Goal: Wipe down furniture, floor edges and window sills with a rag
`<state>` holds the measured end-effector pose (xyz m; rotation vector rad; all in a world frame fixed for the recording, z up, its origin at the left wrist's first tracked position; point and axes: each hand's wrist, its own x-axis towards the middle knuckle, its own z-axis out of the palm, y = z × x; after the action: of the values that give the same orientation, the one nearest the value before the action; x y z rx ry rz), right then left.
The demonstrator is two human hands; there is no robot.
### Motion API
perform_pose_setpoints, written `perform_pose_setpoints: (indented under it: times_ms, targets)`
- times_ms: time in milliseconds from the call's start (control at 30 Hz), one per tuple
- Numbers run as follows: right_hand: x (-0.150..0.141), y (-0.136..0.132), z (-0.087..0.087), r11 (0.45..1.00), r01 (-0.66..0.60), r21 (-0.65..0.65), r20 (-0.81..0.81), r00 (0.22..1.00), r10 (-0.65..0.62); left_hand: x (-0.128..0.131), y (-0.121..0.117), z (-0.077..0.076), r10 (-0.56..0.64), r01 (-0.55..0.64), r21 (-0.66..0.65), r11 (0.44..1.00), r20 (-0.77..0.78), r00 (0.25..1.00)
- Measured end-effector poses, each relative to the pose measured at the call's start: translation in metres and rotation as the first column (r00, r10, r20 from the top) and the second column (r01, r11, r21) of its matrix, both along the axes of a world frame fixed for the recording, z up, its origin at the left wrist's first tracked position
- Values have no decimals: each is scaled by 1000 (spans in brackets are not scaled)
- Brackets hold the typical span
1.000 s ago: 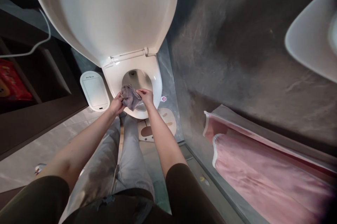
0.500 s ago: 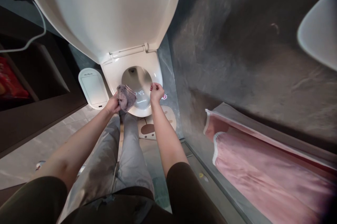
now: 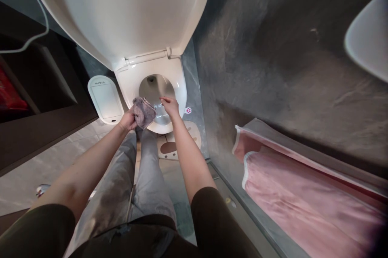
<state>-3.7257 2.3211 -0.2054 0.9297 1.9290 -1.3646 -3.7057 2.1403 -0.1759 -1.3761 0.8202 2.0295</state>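
Note:
A crumpled greyish-purple cloth [image 3: 144,113] is gripped in my left hand [image 3: 128,120], over the front left rim of the toilet [image 3: 181,84]. My right hand [image 3: 171,107] is above the bowl, just right of the cloth and apart from it. Its fingertips are pinched together and point left; whatever they hold, if anything, is too small to make out. The toilet lid [image 3: 130,7] stands raised behind the bowl.
Left of the toilet stands a slim white bin [image 3: 106,98], beside a dark cabinet [image 3: 36,129]. Pink towels [image 3: 297,197] hang on the grey wall at right. A patterned mat [image 3: 189,135] lies by the toilet's base.
My right hand has moved left from the bowl's right rim to over the bowl, its curled fingers now reaching out in a pinch. My left hand keeps the cloth in nearly the same spot.

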Motion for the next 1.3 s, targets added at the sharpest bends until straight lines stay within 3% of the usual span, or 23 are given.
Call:
perform_pose_setpoints:
  times_ms: [67, 167, 267, 433, 700, 833, 900, 1000, 1067, 1167, 1300]
  targets:
    - [6, 1, 2, 985, 63, -158, 87, 995, -50, 0, 0, -1, 7, -7, 0, 1000, 36, 999]
    - [14, 1, 4, 911, 134, -391, 232, 972, -43, 1, 1, -1, 16, -17, 21, 1000, 49, 999]
    - [17, 1, 1, 856, 209, -472, 269, 959, -85, 0, 0, 1, -4, 1, 40, 999, 66, 998]
    - [14, -1, -13, 893, 370, -256, 189, 925, -329, -6, -5, 2, -49, 44, 44, 998, 112, 993]
    - [3, -4, -28, 926, 348, -149, 124, 935, -331, -10, -4, -1, -76, 75, 28, 997, 42, 996]
    - [0, -4, -26, 959, 265, -103, 103, 961, -255, -7, 0, -4, -76, 78, 44, 996, -42, 996]
    - [0, -2, -23, 988, 153, 23, 83, 984, -155, -6, 2, -6, -67, 69, 35, 997, -62, 996]
    - [1, 3, -18, 974, -38, 222, 63, 998, 24, -3, 4, -8, -54, 55, 13, 998, -63, 997]
    - [2, 6, -17, 965, -110, 239, 49, 994, 102, -2, 5, -10, -56, 57, 9, 998, -61, 997]
    - [4, 7, -16, 975, -135, 179, 87, 989, 121, 0, 7, -12, -52, 52, 6, 999, -67, 996]
    - [6, 6, -14, 944, -183, 276, 165, 976, 141, 3, 9, -14, -40, 40, -1, 999, -76, 996]
